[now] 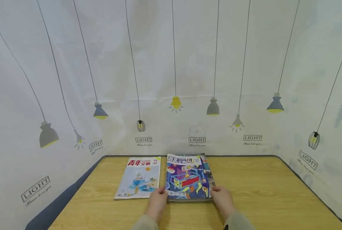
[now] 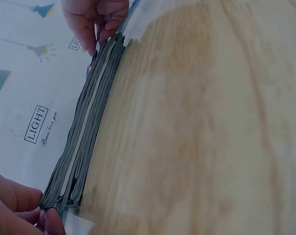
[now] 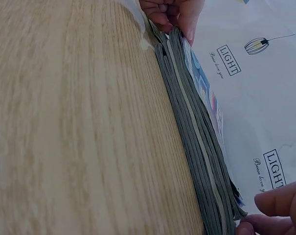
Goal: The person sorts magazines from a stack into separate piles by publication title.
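Observation:
A stack of magazines point(image 1: 188, 179) lies on the wooden table, its top cover purple and blue with a red block. In the left wrist view the layered edges of the stack point(image 2: 84, 127) show, with one paler layer among the grey ones. My left hand point(image 1: 157, 202) grips its near left corner, thumb above and fingers below. At the near right corner, my right hand point(image 1: 223, 200) pinches the edge between thumb and fingers, seen closer in the right wrist view. Another magazine point(image 1: 139, 179), pale blue with a red title, lies left of the stack, close to my left hand.
The wooden table point(image 1: 268, 191) extends on both sides of the magazines. Behind it and along its sides hangs a white covering point(image 1: 159, 64) printed with lamps and the word LIGHT. A dark blue edge point(image 1: 64, 201) runs along the table's left side.

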`<state>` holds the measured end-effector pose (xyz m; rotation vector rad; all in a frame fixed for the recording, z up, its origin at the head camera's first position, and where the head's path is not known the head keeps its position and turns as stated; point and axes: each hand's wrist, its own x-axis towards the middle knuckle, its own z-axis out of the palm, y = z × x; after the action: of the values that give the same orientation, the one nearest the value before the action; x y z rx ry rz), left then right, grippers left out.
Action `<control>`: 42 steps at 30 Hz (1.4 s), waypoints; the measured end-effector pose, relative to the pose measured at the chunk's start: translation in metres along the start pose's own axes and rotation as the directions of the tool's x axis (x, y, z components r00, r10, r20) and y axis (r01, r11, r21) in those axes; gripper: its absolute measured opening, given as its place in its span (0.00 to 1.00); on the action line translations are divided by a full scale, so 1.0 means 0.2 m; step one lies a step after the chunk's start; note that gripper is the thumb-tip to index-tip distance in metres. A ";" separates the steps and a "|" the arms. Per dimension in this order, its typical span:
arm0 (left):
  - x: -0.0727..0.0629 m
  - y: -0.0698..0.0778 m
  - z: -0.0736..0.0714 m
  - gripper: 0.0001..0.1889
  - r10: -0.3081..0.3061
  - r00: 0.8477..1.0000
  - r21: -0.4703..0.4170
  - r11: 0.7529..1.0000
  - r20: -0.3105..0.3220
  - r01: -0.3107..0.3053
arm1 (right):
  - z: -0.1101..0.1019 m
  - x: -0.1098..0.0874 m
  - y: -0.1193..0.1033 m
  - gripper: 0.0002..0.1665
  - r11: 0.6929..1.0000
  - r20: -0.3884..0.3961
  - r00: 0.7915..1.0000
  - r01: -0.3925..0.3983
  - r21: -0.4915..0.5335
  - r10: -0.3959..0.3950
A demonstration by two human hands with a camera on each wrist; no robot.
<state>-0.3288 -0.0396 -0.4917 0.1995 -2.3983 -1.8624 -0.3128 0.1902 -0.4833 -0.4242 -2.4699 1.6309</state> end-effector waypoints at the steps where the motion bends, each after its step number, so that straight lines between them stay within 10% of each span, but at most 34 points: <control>1: 0.00 0.00 0.00 0.19 -0.007 1.000 0.002 1.000 0.001 0.007 | 0.00 0.00 0.00 0.21 1.000 0.003 1.000 0.003 -0.004 -0.003; 35: 0.00 -0.01 -0.02 0.21 0.038 0.997 0.014 0.999 0.069 -0.039 | 0.01 -0.04 -0.02 0.19 1.000 -0.022 0.999 -0.030 0.009 0.030; 42: -0.02 0.00 -0.03 0.20 -0.011 0.997 0.019 1.000 0.072 0.010 | 0.01 -0.06 0.00 0.20 0.984 -0.022 0.994 -0.101 0.149 0.105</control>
<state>-0.3248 -0.0449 -0.4911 0.1493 -2.4669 -1.8831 -0.3014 0.1841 -0.4831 -0.5597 -2.3221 1.8184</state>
